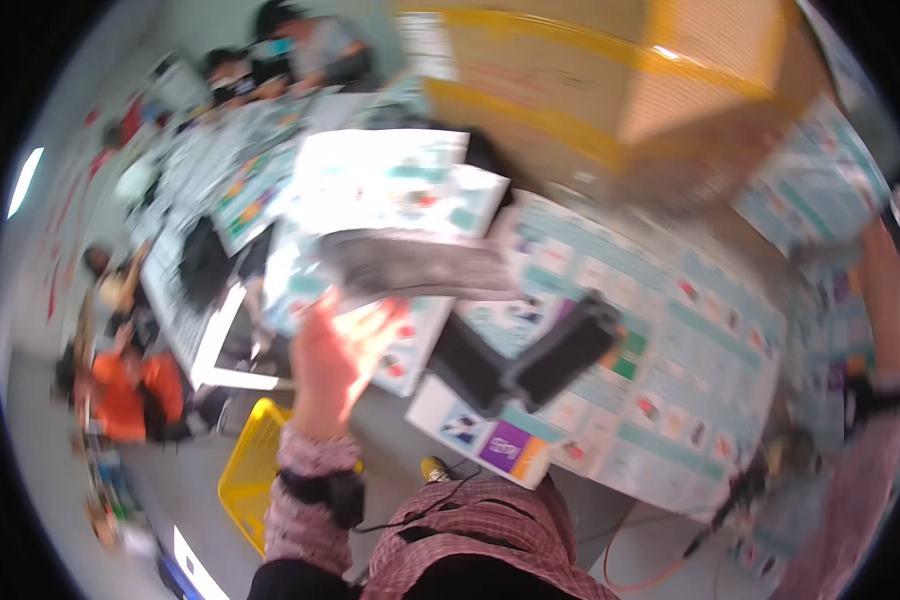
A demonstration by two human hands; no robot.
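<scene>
My left hand [345,345] is raised over the near left side of the table, blurred. Its thumb and fingers are at the lower edge of a grey, oblong, soft-looking fabric pad [420,265], which they seem to grip. Below and to the right, two dark grey oblong pieces [567,352] lie in a V shape on printed sheets; whether they are joined cannot be made out. Far to the right, my right hand [878,275] reaches out beside a printed sheet [820,180]. Its fingers are smeared and partly lost at the picture's rim.
Large printed sheets [690,400] cover the table. A big cardboard box [540,80] with yellow tape stands at the back. A yellow basket [242,470] is on the floor at left. Several people, one in orange [135,395], are around a farther table. An orange cable [615,560] runs lower right.
</scene>
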